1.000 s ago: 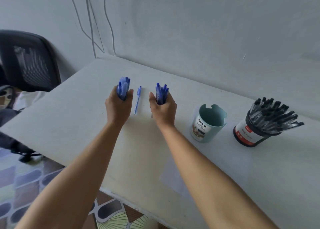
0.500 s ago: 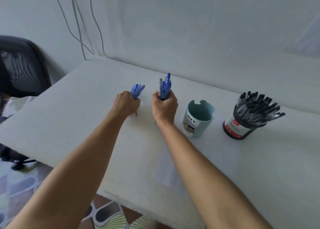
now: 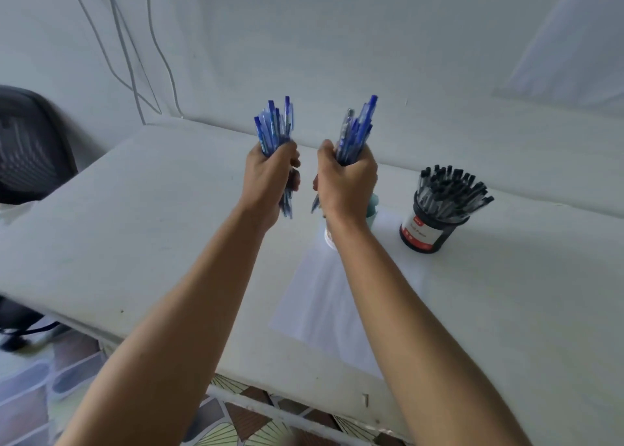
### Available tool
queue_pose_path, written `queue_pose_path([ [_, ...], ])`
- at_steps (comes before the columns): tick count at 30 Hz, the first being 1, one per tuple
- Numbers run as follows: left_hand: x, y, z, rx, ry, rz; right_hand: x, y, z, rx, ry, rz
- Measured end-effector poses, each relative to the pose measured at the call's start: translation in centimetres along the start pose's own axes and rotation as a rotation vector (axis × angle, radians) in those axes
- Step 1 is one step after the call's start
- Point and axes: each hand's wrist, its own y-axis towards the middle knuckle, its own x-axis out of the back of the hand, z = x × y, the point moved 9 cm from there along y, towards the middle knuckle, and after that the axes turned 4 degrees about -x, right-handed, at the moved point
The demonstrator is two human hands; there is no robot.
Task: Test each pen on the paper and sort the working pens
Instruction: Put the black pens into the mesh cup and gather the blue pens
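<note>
Two bunches of blue pens are held upright above the middle of a white table [image 3: 118, 216] — one bundle [image 3: 275, 126] clamped in the left hand [image 3: 270, 179], the other bundle [image 3: 358, 128] clamped in the right hand [image 3: 347, 182], the fists side by side but apart. A sheet of white paper [image 3: 324, 307] lies flat on the table near the person, beneath the right forearm. The pale green cup [image 3: 373, 207] is mostly hidden behind the right hand. To do this step well, the bundles likely need setting down or dropping into that cup, pens kept tips down and grips kept firm so none slide out — then one pen drawn at a time for the paper. A black tub of black-capped pens [image 3: 435, 209] stands at right, close to the cup, and could be knocked. A dark mesh chair [image 3: 30, 148] sits at far left; cables [image 3: 135, 57] hang on the wall.
</note>
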Motion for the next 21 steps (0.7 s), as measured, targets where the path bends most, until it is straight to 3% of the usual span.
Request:
queue_pose_path([
  [8, -5.6, -1.3, -2.2, -0.228, -0.083, -0.016, 6.9, 3.5, -0.4, -0.066, 0.005, -0.1],
  [21, -7.7, -2.2, 1.3, -0.172, 0.181, -0.013, 7.9, 4.2, -1.9, -0.084, 0.031, -0.048],
])
